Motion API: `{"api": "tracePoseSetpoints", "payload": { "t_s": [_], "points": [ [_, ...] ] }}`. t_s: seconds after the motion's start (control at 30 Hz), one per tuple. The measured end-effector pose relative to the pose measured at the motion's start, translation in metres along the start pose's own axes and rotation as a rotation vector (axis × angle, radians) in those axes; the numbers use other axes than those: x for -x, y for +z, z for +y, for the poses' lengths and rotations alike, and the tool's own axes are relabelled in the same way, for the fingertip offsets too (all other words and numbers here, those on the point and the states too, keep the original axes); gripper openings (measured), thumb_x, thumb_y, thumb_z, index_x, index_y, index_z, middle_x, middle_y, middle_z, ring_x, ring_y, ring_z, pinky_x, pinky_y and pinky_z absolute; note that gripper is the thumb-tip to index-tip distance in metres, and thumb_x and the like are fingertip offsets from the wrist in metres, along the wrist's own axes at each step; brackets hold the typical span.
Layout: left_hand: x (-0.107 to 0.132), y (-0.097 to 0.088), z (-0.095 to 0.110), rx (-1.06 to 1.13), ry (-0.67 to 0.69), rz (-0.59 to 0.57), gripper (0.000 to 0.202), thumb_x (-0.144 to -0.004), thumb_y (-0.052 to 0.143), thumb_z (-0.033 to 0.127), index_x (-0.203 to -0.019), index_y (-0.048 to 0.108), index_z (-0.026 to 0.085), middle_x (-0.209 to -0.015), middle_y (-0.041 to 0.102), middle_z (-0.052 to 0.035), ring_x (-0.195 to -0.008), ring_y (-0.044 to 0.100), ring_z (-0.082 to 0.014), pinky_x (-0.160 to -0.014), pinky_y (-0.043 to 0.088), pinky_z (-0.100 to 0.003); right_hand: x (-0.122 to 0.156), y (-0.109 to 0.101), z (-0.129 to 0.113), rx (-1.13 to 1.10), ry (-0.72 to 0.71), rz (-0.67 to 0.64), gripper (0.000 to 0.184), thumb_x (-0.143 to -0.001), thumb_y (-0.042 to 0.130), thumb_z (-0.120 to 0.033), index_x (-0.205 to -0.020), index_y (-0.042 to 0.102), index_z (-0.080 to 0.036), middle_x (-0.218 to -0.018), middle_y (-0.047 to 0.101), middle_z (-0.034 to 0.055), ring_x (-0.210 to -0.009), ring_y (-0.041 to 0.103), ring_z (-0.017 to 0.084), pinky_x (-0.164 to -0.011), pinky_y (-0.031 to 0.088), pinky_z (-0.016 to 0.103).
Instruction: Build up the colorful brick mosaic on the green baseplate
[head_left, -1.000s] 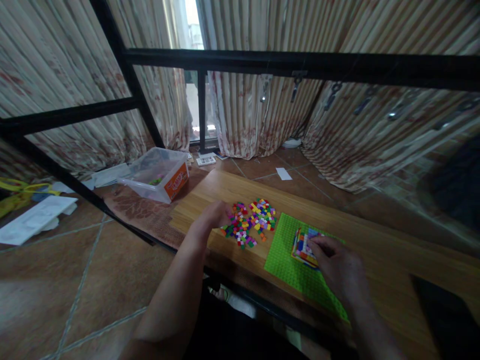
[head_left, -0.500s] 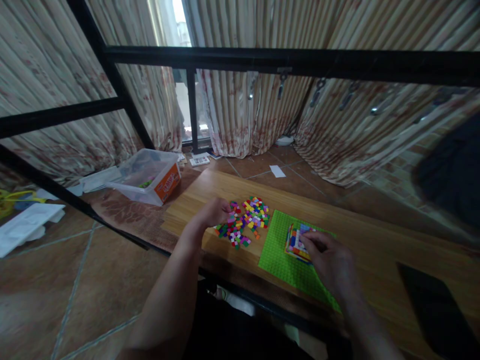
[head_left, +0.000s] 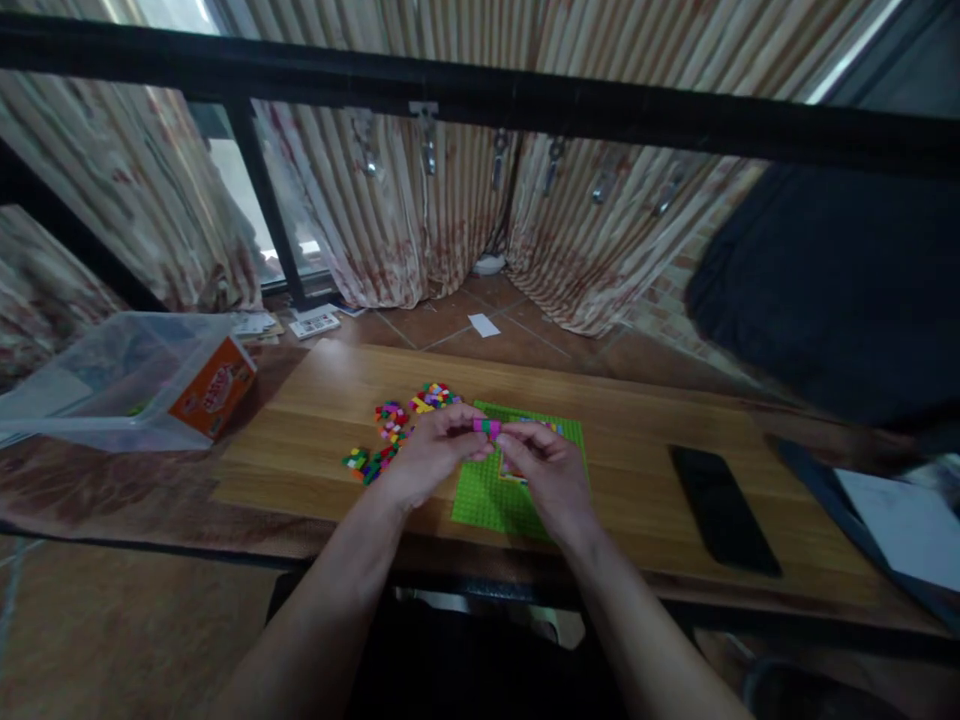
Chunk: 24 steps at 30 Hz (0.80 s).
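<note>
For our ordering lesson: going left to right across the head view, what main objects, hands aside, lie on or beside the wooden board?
Clear plastic bin, loose toy bricks, green studded baseplate, black smartphone, white sheet.

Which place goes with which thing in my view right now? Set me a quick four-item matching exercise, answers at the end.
Things:
1. Black slab
2. Pink-and-green bricks
3. Clear plastic bin
4. Green baseplate

Places:
A. At the fingertips, where the left hand and the right hand meet
B. On the wooden tabletop, partly hidden by the hands
C. Off the tabletop, past its left end
D. On the tabletop, well to the right of both hands

Pairs: 1-D, 2-A, 3-C, 4-B
</note>
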<state>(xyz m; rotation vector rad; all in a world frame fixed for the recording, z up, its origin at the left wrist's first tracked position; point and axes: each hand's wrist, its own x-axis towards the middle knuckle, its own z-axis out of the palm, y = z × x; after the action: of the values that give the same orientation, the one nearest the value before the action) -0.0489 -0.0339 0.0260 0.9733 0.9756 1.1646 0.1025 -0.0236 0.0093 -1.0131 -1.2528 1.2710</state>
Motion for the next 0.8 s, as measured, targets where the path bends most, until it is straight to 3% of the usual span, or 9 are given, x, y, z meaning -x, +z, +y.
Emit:
{"api": "tracePoseSetpoints", "payload": {
  "t_s": [0.23, 0.5, 0.63, 0.73, 0.8],
  "points": [
    [-0.003, 0.016, -0.001, -0.091, 0.022, -0.039, 0.026, -0.067, 0.078, 0.030, -0.081, 0.065, 0.012, -0.067, 0.064, 0.0005, -0.062, 0.057, -0.0090, -0.059, 0.043, -0.021, -0.001, -0.013, -0.003, -0.003, -0.034, -0.006, 0.018, -0.072, 0.075, -0.038, -0.079, 0.072, -0.022, -0.069, 0.068, -0.0019, -0.060, 0.058, 0.011, -0.058, 0.048, 0.025],
    [-0.005, 0.023, -0.003, -0.018, 0.002, -0.069, 0.026, -0.063, 0.080, 0.028, -0.077, 0.066, 0.012, -0.064, 0.064, 0.0007, -0.059, 0.058, -0.0091, -0.060, 0.046, -0.023, -0.003, -0.031, -0.011, -0.029, -0.002, -0.064, 0.014, -0.071, 0.077, -0.035, -0.077, 0.075, -0.022, -0.062, 0.066, -0.0027, -0.055, 0.054, 0.010, -0.057, 0.046, 0.024],
    [-0.008, 0.012, 0.000, 0.024, -0.002, 0.104, 0.017, -0.067, 0.076, 0.022, -0.076, 0.064, 0.014, -0.063, 0.061, 0.0023, -0.057, 0.057, -0.0080, -0.057, 0.044, -0.021, -0.004, -0.049, -0.008, 0.187, -0.056, -0.021, 0.012, -0.073, 0.075, -0.033, -0.080, 0.076, -0.024, -0.075, 0.072, 0.0003, -0.066, 0.062, 0.015, -0.066, 0.050, 0.030],
    [-0.011, 0.000, 0.001, -0.012, 0.026, 0.250, 0.012, -0.069, 0.072, 0.020, -0.072, 0.062, 0.014, -0.060, 0.059, 0.0031, -0.056, 0.054, -0.0069, -0.055, 0.042, -0.019, 0.001, -0.056, -0.003, 0.453, -0.191, -0.123, 0.010, -0.081, 0.067, -0.030, -0.083, 0.076, -0.025, -0.089, 0.073, 0.0029, -0.084, 0.066, 0.019, -0.079, 0.050, 0.034],
    [-0.011, -0.005, 0.001, -0.062, 0.032, 0.278, 0.011, -0.069, 0.071, 0.019, -0.069, 0.061, 0.014, -0.059, 0.057, 0.0031, -0.055, 0.052, -0.0068, -0.054, 0.041, -0.019, 0.005, -0.055, 0.000, 0.616, -0.269, -0.216, 0.014, -0.086, 0.062, -0.028, -0.083, 0.076, -0.025, -0.089, 0.072, 0.0037, -0.085, 0.066, 0.019, -0.081, 0.049, 0.034]
  ]
}}
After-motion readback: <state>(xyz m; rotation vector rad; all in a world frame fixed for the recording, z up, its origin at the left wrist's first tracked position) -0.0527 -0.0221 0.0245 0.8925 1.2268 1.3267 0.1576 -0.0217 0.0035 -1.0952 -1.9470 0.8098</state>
